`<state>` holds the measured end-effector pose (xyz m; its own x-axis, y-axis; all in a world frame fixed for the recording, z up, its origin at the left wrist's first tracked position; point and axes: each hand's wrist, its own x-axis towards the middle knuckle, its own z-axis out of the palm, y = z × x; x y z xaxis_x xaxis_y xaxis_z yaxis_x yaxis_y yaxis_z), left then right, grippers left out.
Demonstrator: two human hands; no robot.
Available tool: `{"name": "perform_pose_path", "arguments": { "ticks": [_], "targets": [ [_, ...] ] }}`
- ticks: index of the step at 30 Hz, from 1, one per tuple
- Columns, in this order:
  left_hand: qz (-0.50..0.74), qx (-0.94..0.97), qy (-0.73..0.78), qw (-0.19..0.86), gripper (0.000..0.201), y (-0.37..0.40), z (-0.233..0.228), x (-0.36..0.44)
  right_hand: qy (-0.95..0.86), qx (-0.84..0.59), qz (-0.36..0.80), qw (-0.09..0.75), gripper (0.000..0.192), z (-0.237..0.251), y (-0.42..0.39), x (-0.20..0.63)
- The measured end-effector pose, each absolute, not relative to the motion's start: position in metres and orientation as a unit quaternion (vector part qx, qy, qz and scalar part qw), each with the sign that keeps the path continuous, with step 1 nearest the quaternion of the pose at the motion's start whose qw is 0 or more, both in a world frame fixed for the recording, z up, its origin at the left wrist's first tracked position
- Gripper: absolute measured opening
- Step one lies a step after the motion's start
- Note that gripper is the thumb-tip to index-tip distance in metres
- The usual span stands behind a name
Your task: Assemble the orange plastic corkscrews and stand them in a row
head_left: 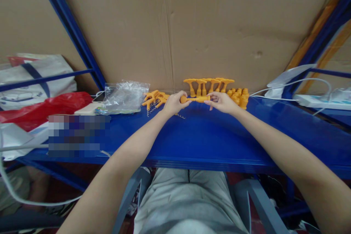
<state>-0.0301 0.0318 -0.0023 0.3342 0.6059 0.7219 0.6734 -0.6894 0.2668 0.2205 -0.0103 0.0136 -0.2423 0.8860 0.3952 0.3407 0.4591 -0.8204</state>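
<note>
Over the blue shelf I hold a yellow-orange corkscrew level between both hands. My left hand is closed round its left end. At the right end, the fingers of my right hand pinch its tubular sleeve; any metal screw inside is hidden. Beside my left hand lies a pile of orange T-shaped handles with bare metal spirals. Behind my hands, several corkscrews with sleeves stand upright in a row. A cluster of orange sleeves stands just right of my right hand.
The blue shelf ends in front at my lap. Clear plastic bags, a red bag and a white cable are on the left. Cardboard closes the back. White cables and a power strip lie at right.
</note>
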Motion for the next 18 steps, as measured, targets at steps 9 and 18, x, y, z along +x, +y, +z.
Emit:
{"name": "perform_pose_path", "arguments": {
  "ticks": [9, 18],
  "targets": [
    [-0.430, -0.808, -0.403, -0.002, 0.022, 0.029, 0.001, -0.025, -0.799, -0.418, 0.100, 0.421, 0.036, 0.005, 0.002, 0.225],
    [-0.432, -0.807, -0.401, -0.044, 0.022, 0.022, 0.000, -0.019, -0.874, -0.366, -0.186, 0.261, 0.033, 0.013, -0.007, 0.225]
  ]
}}
